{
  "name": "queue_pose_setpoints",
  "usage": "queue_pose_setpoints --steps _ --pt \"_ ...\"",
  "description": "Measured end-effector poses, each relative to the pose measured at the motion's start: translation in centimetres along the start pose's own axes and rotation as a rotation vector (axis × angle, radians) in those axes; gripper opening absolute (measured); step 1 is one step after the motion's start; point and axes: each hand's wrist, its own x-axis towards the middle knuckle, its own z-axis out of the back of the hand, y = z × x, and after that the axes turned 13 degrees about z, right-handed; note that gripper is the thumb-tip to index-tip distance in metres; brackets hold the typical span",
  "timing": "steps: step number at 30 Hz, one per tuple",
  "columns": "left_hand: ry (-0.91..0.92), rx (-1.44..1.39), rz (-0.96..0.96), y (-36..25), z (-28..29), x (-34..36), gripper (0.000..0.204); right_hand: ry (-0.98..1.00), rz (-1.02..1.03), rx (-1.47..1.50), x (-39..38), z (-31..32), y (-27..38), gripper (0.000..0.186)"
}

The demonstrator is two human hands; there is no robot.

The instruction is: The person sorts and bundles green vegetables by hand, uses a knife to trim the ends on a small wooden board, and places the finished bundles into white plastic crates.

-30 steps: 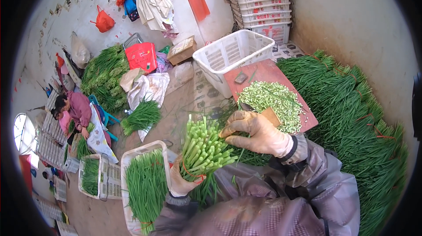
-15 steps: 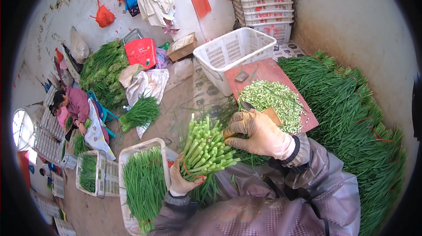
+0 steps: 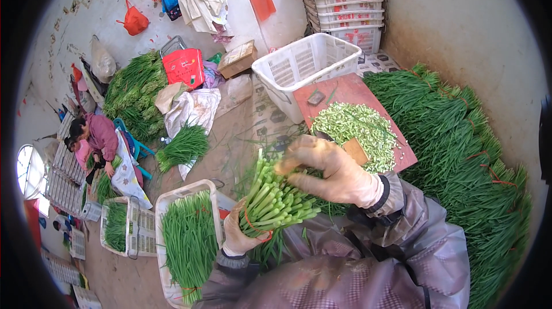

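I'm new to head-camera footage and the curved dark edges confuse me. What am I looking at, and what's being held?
No machine here: these are a person's own hands. The view comes from a wide fisheye camera worn on the head, looking down, so straight edges bend near the rim.

The left hand grips a banded bundle of green stalks. The right hand is at the stalk ends, too blurred to tell if it touches them.

On the reddish board lie chopped pale-green pieces. Bundled greens are piled at right.
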Motion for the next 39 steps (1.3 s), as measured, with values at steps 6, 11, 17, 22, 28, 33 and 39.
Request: queue_pose_setpoints --steps 6,11,17,22,28,33,39 --pt "-0.002 0.042 0.005 -0.3 -0.1 0.3 0.088 0.006 0.062 -0.08 0.4 0.2 -0.4 0.009" --pt "-0.068 0.065 0.003 -1.9 -0.3 0.9 0.085 -0.244 -0.362 0.251 -2.0 4.0 -2.2 0.032" --pt "-0.077 0.052 0.003 -0.7 -1.5 0.5 0.084 0.174 0.169 -0.163 -0.2 2.8 0.0 0.069" --pt "-0.138 0.077 -0.03 -1.5 -1.9 0.4 0.082 0.342 -0.293 -0.639 -4.8 6.7 -6.9 0.042" --pt "-0.161 0.158 -0.037 -1.8 -2.5 0.4 0.079 0.118 -0.204 0.018 -1.9 4.6 -2.3 0.027" --pt "-0.162 0.189 -0.071 -2.1 -2.8 0.5 0.08 0.174 -0.28 0.035 -1.2 3.4 -1.3 0.019" --pt "-0.157 0.243 -0.126 -1.9 -2.9 0.5 0.086 0.313 -0.356 -0.097 -0.3 3.7 -0.6 0.021"
